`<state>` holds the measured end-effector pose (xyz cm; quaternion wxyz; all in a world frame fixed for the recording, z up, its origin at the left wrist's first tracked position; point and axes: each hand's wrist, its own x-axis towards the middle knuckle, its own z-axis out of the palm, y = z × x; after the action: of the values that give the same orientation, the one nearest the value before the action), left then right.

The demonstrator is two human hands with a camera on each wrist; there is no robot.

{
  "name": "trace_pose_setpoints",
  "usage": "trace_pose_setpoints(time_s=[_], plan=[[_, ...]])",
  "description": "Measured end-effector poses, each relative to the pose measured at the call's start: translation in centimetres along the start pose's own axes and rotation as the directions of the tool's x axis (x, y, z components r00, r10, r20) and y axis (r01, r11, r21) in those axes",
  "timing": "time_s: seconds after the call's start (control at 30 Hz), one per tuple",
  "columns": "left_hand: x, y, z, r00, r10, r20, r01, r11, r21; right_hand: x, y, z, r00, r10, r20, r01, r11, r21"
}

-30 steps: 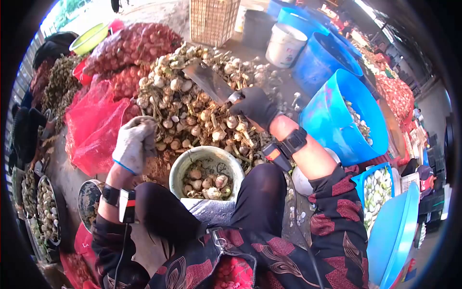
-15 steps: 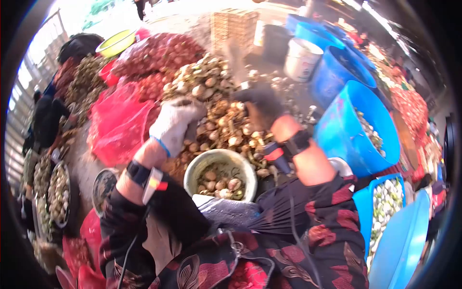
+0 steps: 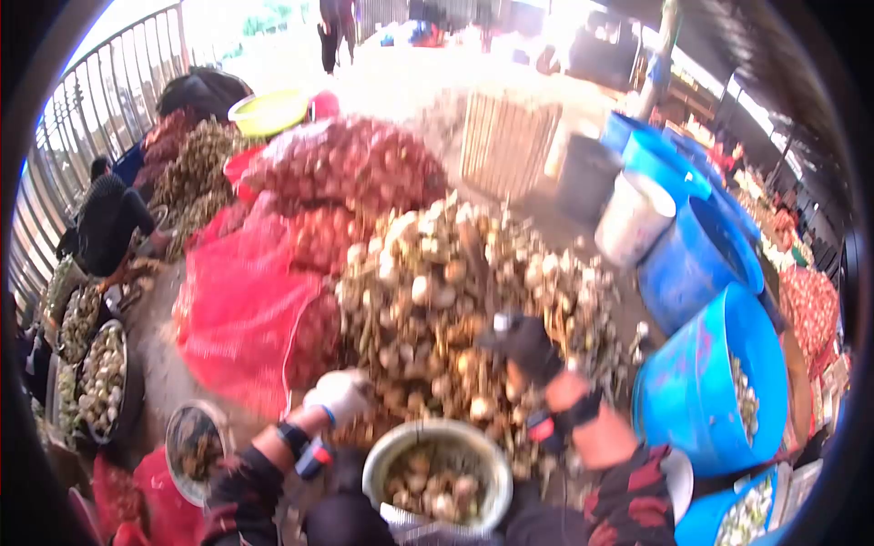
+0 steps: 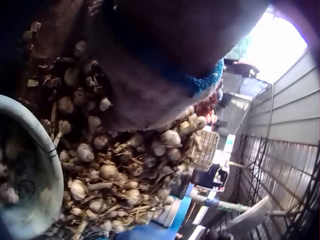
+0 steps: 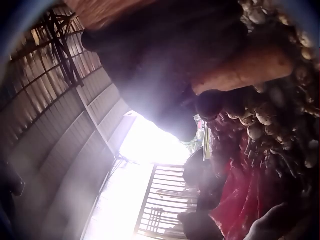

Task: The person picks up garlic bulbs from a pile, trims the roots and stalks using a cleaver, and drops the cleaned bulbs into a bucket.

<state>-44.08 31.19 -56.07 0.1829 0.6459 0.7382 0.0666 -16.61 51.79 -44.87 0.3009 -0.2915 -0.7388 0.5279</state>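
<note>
the two hands are held apart over the near side of a heap of garlic [image 3: 423,291], which is spread out in front of and between them. by the right hand [image 3: 530,350], covered in a dark glove, a cleaver [image 3: 476,268] is gripped; its blade, badly blurred, is pointed away from the hand across the heap. the left hand [image 3: 339,397], covered in a pale glove, is held low by the heap's near left edge; whether anything is pinched in it cannot be told, since its fingers are blurred. a pale bucket [image 3: 499,460] is set between the hands on the body side, and bulbs are seen inside it. a red mesh bag [image 3: 241,318] is laid left of and beyond the left hand, with a filled net sack [image 3: 350,168] farther beyond. to the right of the right hand, a blue tub [image 3: 678,391] is stood, and a white bucket [image 3: 633,223] is seen farther off. well left of the left hand, a crouching person [image 3: 109,223] is seen.
</note>
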Motion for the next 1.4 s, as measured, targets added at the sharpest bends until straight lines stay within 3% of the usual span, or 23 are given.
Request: trace_pose_setpoints(time_s=[0.03,0.07,0.13,0.3,0.43,0.57,0.63,0.67,0.7,0.73,0.77,0.87,1.0,1.03,1.07,1.1,1.17,1.2,1.23,1.27,1.3,1.37,1.4], plan=[[0.8,2.4,-1.3,0.985,-0.051,0.168,0.055,0.998,-0.023,0.0,0.2,0.3,0.997,0.07,0.016,-0.069,0.995,-0.076],[1.4,4.4,-1.9,0.976,-0.104,0.193,0.1,0.995,0.029,-0.4,0.2,0.9,0.986,0.165,0.031,-0.168,0.97,0.174],[5.0,2.2,2.6,0.941,0.03,0.336,-0.073,0.99,0.118,-0.6,3.0,1.3,0.938,0.343,0.044,-0.345,0.918,0.195],[8.7,-0.6,7.7,0.933,0.082,0.35,-0.238,0.871,0.43,-0.9,6.4,1.0,0.855,0.511,0.088,-0.516,0.822,0.24],[9.3,-2.8,9.9,0.944,0.17,0.281,-0.301,0.789,0.536,-0.4,9.4,0.8,0.785,0.605,0.134,-0.616,0.739,0.272],[10.4,-4.4,12.7,0.954,0.206,0.218,-0.295,0.778,0.555,-0.2,12.4,0.9,0.835,0.528,0.155,-0.549,0.777,0.307],[11.3,-6.5,16.8,0.966,0.18,0.186,-0.253,0.808,0.532,0.2,12.5,1.0,0.79,0.588,0.174,-0.607,0.71,0.357],[11.6,-7.3,19.4,1.0,0.03,0.008,-0.031,0.942,0.335,0.2,12.5,1.1,0.814,0.555,0.173,-0.575,0.726,0.378],[11.9,-8.0,21.6,0.979,-0.155,-0.131,0.166,0.983,0.081,0.2,12.5,1.3,0.817,0.557,0.151,-0.566,0.723,0.396],[12.0,-8.4,21.9,0.989,-0.105,-0.104,0.125,0.97,0.209,0.2,12.6,1.4,0.818,0.556,0.149,-0.563,0.719,0.409],[11.9,-8.7,22.3,0.989,-0.104,-0.104,0.124,0.97,0.21,0.2,12.7,1.4,0.82,0.555,0.142,-0.557,0.715,0.422],[10.6,-3.4,13.3,0.926,-0.376,0.037,0.376,0.905,-0.202,0.1,12.4,1.3,0.806,0.571,0.157,-0.573,0.687,0.447],[10.0,-3.2,10.8,0.928,-0.361,0.093,0.373,0.894,-0.248,0.0,12.5,1.2,0.804,0.57,0.169,-0.58,0.691,0.431],[10.1,-3.3,10.0,0.977,-0.2,0.073,0.202,0.979,-0.014,0.1,12.0,1.3,0.801,0.575,0.168,-0.584,0.687,0.434],[10.0,-3.3,9.1,0.994,-0.033,0.101,0.01,0.976,0.216,0.2,11.2,1.4,0.831,0.544,0.115,-0.543,0.751,0.376],[9.5,-2.9,7.7,0.976,0.122,0.179,-0.187,0.891,0.414,0.0,10.6,1.5,0.851,0.521,0.073,-0.515,0.798,0.312],[9.2,-1.1,5.2,0.999,-0.026,0.034,0.017,0.968,0.249,0.1,11.4,1.4,0.856,0.517,0.012,-0.465,0.76,0.454],[9.4,-1.5,5.7,0.995,-0.044,-0.091,0.052,0.995,0.088,0.4,11.6,0.9,0.851,0.524,0.041,-0.492,0.765,0.416],[9.9,-1.5,6.2,0.977,-0.204,-0.068,0.19,0.967,-0.172,0.3,11.7,0.6,0.882,0.467,0.063,-0.428,0.739,0.52],[9.6,-0.9,5.7,0.966,-0.251,-0.065,0.189,0.852,-0.489,0.5,11.0,0.2,0.923,0.385,0.015,-0.377,0.894,0.242],[9.7,-2.0,7.6,0.974,-0.224,-0.042,0.138,0.723,-0.676,1.3,8.6,0.0,0.915,0.396,0.082,-0.404,0.895,0.189],[8.5,0.8,4.0,0.984,-0.144,0.105,0.151,0.362,-0.92,1.9,7.8,-1.0,0.982,0.151,0.111,-0.128,0.973,-0.193],[7.9,1.6,3.8,0.977,-0.144,0.155,0.18,0.177,-0.968,1.6,6.6,-0.3,0.991,0.064,0.122,-0.035,0.975,-0.222]])
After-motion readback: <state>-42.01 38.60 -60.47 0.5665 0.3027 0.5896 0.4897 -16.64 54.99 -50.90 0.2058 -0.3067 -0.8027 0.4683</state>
